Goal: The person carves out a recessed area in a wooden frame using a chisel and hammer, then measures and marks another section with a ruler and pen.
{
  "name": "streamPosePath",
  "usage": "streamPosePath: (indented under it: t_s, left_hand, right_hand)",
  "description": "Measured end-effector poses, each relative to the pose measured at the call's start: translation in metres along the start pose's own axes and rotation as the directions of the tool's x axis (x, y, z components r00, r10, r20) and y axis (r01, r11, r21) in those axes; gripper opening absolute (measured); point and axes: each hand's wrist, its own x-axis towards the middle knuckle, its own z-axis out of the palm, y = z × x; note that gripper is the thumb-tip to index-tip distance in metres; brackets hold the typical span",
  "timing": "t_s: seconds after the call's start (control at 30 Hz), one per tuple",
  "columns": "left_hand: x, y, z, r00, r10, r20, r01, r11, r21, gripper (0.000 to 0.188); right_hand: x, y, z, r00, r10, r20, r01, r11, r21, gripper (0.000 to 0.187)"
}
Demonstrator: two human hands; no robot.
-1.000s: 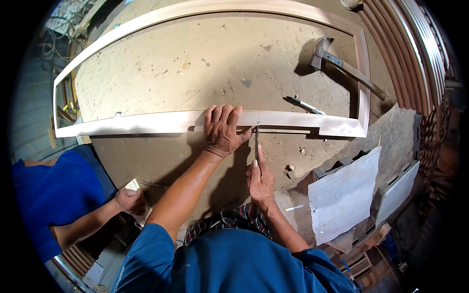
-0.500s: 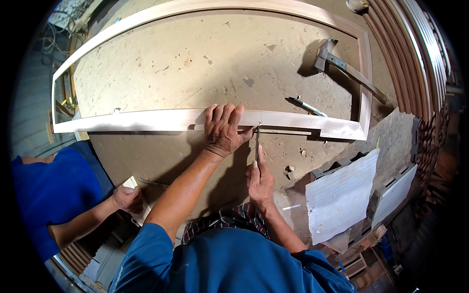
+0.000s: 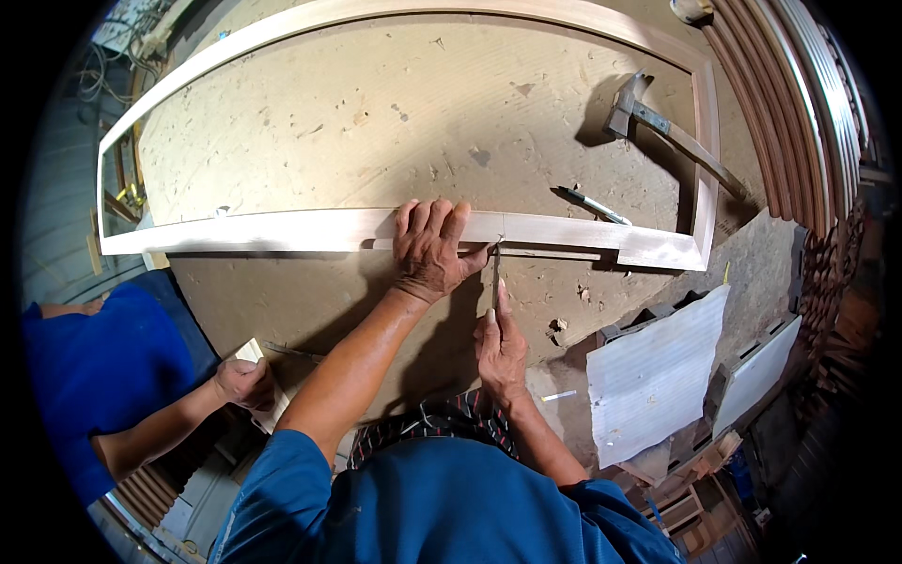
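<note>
A long pale wooden frame (image 3: 310,228) with mitred corners lies before me. My left hand (image 3: 428,246) is closed over its near rail, fingers across the top and thumb along the near edge. My right hand (image 3: 501,352) grips a thin, narrow metal tool (image 3: 496,268), index finger stretched along it. The tool's tip meets the rail's near edge beside my left thumb. From there rightward the edge is stepped back in a notch, close to a thin line across the rail. The tool's lower end is hidden in my palm.
Inside the frame lie a pen (image 3: 594,204) and a claw hammer (image 3: 672,132), its handle crossing the right end. Brown slats (image 3: 766,103) are stacked at right. White sheets (image 3: 658,376) lie near right. At left, another person's hand (image 3: 244,381) holds a wood piece.
</note>
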Motion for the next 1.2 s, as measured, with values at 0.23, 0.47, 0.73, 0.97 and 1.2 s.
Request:
streamPosePath:
  t_s: [0.23, 0.47, 0.73, 0.97, 1.2]
  left_hand:
    - [0.002, 0.001, 0.0, 1.0, -0.018, 0.011, 0.018, 1.0, -0.013, 0.062]
    - [0.002, 0.004, -0.001, 0.998, -0.058, 0.019, 0.058, 0.998, -0.036, 0.061]
    - [0.005, 0.004, -0.003, 0.998, -0.064, 0.022, 0.066, 0.996, -0.055, 0.058]
    - [0.004, 0.002, -0.001, 0.997, -0.078, 0.022, 0.078, 0.996, -0.036, 0.058]
    - [0.003, 0.005, -0.002, 0.995, -0.09, 0.036, 0.092, 0.995, -0.05, 0.058]
  right_hand:
    - [0.003, 0.0, 0.002, 0.997, -0.07, -0.035, 0.069, 0.997, -0.038, 0.064]
    - [0.001, -0.016, 0.005, 0.994, -0.069, -0.083, 0.067, 0.997, -0.025, 0.057]
    - [0.0, -0.026, 0.009, 0.994, -0.041, -0.104, 0.032, 0.995, -0.095, 0.057]
    - [0.003, -0.039, 0.008, 0.996, 0.028, -0.09, -0.038, 0.993, -0.11, 0.058]
    - [0.002, -0.013, 0.021, 0.986, -0.067, -0.152, 0.046, 0.99, -0.137, 0.055]
